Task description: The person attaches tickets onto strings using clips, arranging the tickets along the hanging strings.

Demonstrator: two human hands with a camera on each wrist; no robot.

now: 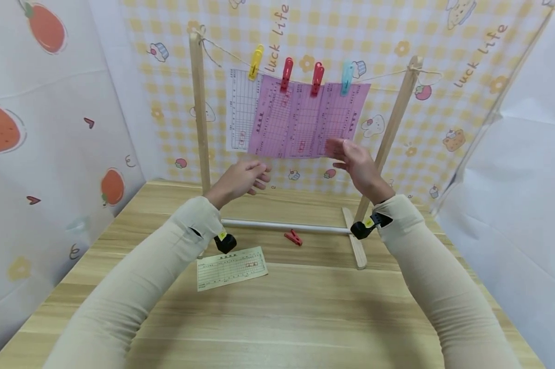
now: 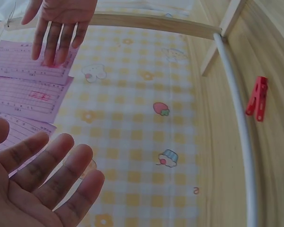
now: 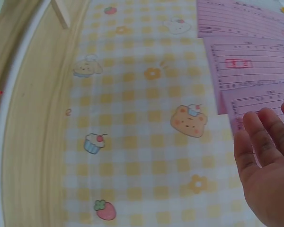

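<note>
Several printed paper slips hang overlapping from a string: a white slip point(image 1: 241, 105) at the left and three pink slips point(image 1: 270, 123) beside it. Plastic clothespins pin them: a yellow clothespin point(image 1: 255, 64), two red ones point(image 1: 286, 75) and a light blue clothespin point(image 1: 347, 79). My left hand point(image 1: 241, 180) is just below the lower left of the pink slips, fingers relaxed and holding nothing. In front of the rightmost pink slip's lower edge is my right hand point(image 1: 358, 163), its fingers extended; the right wrist view shows them overlapping the slip point(image 3: 255, 101).
The string runs between a left wooden post point(image 1: 200, 113) and a right wooden post point(image 1: 393, 123), joined low down by a metal rod point(image 1: 282, 224). A loose red clothespin point(image 1: 293, 237) and a pale yellow-green slip point(image 1: 233, 270) lie on the wooden table point(image 1: 296, 318). A checked cloth point(image 1: 166, 154) hangs behind.
</note>
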